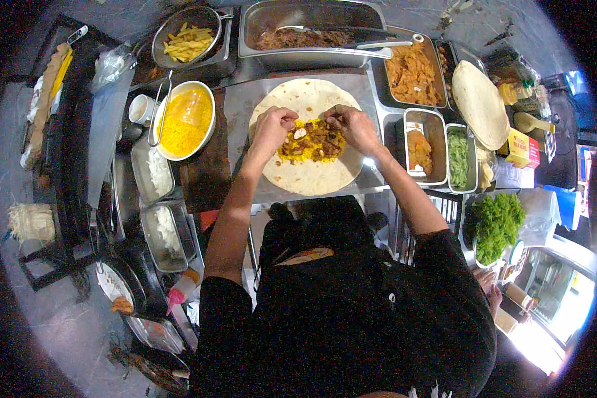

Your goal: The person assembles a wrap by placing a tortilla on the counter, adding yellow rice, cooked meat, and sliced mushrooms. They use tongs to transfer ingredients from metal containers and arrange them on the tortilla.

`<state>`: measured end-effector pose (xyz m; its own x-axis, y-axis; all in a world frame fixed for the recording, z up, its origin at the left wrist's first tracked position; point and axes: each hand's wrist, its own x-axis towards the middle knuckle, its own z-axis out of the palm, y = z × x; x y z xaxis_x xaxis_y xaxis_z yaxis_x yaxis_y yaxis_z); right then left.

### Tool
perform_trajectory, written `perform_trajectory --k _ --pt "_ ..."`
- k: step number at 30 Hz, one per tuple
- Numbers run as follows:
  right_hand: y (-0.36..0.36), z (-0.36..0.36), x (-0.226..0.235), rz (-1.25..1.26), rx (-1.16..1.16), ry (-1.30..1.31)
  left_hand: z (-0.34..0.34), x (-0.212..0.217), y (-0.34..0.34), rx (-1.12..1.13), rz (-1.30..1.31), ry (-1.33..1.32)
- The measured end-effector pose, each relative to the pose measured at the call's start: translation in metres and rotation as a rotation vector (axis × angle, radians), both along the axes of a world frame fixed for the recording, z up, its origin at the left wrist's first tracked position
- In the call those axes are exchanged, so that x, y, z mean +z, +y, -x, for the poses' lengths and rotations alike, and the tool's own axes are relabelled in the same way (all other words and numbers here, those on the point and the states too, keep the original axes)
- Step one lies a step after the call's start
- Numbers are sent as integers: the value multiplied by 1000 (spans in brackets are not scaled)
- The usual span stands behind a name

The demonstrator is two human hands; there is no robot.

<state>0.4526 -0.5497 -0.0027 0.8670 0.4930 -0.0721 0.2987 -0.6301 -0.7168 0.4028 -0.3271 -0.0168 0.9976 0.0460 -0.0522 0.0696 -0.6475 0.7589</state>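
A large flour tortilla [305, 180] lies flat on a pale sheet [240, 99] in the middle of the work surface. Across its centre sits a heap of yellow rice with browned meat pieces [315, 144]. At the heap's left end is my left hand [274, 128], its thumb and fingers pinched together close to a whitish piece. My right hand [355, 129] curls over the upper right end of the filling, fingertips also drawn together. Whatever either pinch holds is too small to make out.
Behind stand a deep steel tray of shredded filling [305, 41] with tongs and a colander of fries [191, 44]. A bowl of yellow rice [183, 126] is left. Orange filling [412, 74], sliced greens [458, 159], stacked tortillas [479, 105] and lettuce [499, 225] are right.
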Motion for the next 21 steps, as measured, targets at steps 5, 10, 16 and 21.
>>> perform_trajectory --k 5,10,16,21 --pt "-2 -5 -10 -27 38 -42 0 2 -1 -14 -88 -52" --pt "2 -8 -6 -44 88 -71 11 0 -6 2 -173 -268" --pt "-5 -12 -11 -27 99 -9 62 30 -49 -51 -402 -486" --pt "1 -8 -1 -36 99 100 69 6 -49 -65 -469 -458"
